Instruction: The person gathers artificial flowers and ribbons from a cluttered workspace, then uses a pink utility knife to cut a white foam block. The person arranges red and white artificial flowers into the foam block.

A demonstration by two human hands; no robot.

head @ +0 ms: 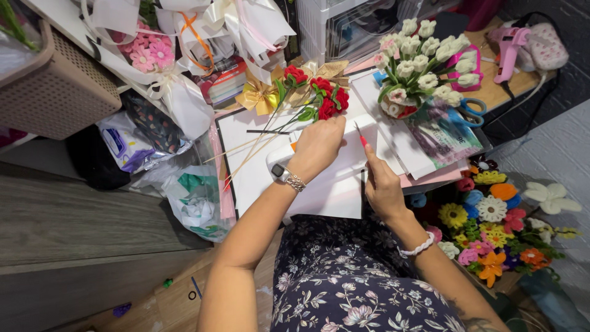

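White paper sheet (332,184) under pressing left hand (318,146), red-handled cutter (361,136) gripped in right hand (382,187).

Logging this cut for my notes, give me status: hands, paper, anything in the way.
Left hand pressing down on white paper. Right hand holding red-tipped cutter at the paper. Red flowers and sticks lie just beside left hand.

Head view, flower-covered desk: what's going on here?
A person is cutting a white sheet of paper on the white desk. The left hand presses the sheet flat, while the right hand holds a red-handled craft knife against its edge. Red handmade roses on thin wooden sticks lie just beyond, beside a white tulip bouquet.
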